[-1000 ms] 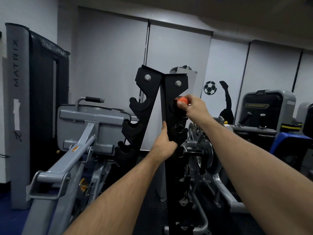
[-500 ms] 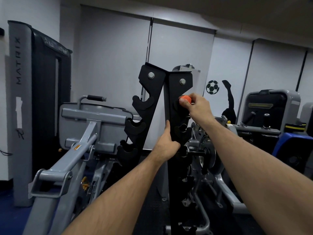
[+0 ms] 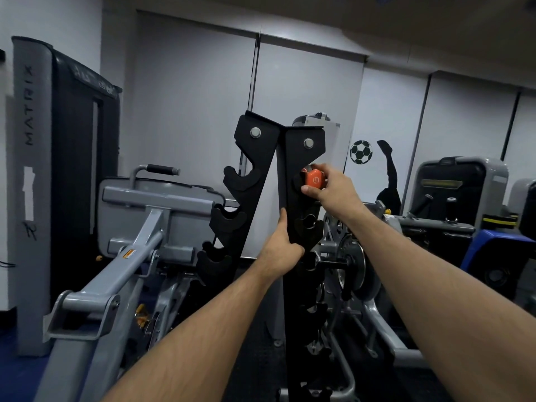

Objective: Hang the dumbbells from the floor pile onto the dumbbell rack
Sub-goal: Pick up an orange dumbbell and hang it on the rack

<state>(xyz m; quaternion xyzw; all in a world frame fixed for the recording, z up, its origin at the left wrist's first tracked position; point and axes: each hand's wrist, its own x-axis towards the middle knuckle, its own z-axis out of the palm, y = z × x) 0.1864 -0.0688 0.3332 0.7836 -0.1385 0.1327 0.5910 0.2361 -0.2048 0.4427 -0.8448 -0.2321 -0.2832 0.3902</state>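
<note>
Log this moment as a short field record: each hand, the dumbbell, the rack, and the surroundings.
left hand: left hand grips the front edge of the dumbbell rack
right hand: right hand holds the orange dumbbell at the top cradle of the rack's right plate
dumbbell: only one orange end shows; whether it is seated cannot be told
rack: black, upright; visible left-plate cradles empty
surroundings: grey weight machine at left, football wall sticker

The dumbbell rack (image 3: 293, 175) is matt black with two silver bolts. The dumbbell (image 3: 314, 179) is bright orange with a small white logo on its end. The weight machine (image 3: 136, 256) is grey, with a small orange-and-white label. The wall panels (image 3: 194, 111) are plain white, and one carries a black-and-white football sticker (image 3: 360, 152). The floor (image 3: 11, 372) is blue.
</note>
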